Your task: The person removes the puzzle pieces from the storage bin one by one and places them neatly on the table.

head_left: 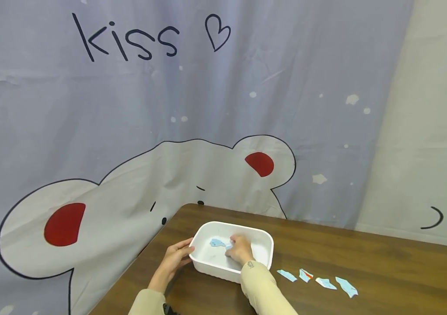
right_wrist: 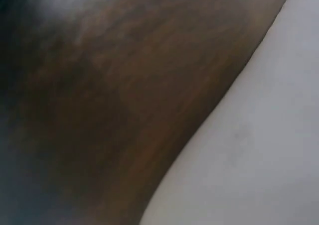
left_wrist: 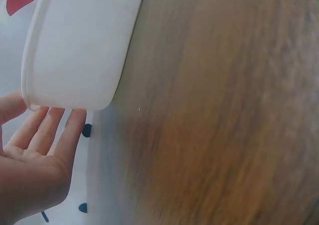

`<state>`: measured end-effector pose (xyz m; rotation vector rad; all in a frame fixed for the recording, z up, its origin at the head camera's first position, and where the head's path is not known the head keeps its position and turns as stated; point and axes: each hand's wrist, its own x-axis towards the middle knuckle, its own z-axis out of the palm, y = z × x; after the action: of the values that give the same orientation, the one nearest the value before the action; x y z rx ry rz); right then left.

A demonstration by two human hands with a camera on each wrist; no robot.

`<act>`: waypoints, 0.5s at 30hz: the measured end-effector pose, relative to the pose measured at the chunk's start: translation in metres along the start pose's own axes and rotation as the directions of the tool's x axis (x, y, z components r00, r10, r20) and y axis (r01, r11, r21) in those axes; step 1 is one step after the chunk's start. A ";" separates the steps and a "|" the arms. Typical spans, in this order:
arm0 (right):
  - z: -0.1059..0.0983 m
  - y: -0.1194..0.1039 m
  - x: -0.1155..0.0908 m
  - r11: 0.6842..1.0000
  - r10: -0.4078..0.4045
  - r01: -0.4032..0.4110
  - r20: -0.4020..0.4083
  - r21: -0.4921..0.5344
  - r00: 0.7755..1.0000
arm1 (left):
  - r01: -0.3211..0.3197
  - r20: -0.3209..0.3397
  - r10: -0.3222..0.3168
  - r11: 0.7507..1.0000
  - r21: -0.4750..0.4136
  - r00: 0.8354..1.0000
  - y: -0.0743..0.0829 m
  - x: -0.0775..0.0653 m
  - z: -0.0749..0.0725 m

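Observation:
A white plastic basin (head_left: pixel 223 274) stands on the wooden table. My left hand (head_left: pixel 177 258) holds its left end, thumb at the rim and fingers against the outer wall; the left wrist view shows the same hand (left_wrist: pixel 45 155) close up. Inside the basin, my right hand (head_left: pixel 241 249) pinches a light-blue paper scrap (head_left: pixel 229 246), mostly covered by the fingers. Just left of it, another light-blue scrap (head_left: pixel 217 242) lies on the basin floor. The right wrist view shows only the blurred table and the basin's white wall (right_wrist: pixel 249 140), not the hand.
Right of the basin, several torn light-blue scraps lie in a row on the table (head_left: pixel 396 267): one scrap (head_left: pixel 287 275) nearest the basin, one with a red mark (head_left: pixel 305 275), and others (head_left: pixel 326 283) farther right. A printed cloth (head_left: pixel 325 131) hangs behind the table.

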<state>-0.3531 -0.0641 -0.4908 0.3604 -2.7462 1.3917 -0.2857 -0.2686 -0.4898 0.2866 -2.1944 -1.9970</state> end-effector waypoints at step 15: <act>-0.004 -0.003 -0.001 0.988 -0.039 0.051 0.087 -0.147 0.995 | 0.002 0.001 -0.002 1.000 -0.014 1.000 -0.001 0.000 -0.001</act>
<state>-0.3517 -0.0623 -0.4859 0.4805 -2.8667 1.1787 -0.2857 -0.2701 -0.4902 0.2867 -2.1804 -2.0137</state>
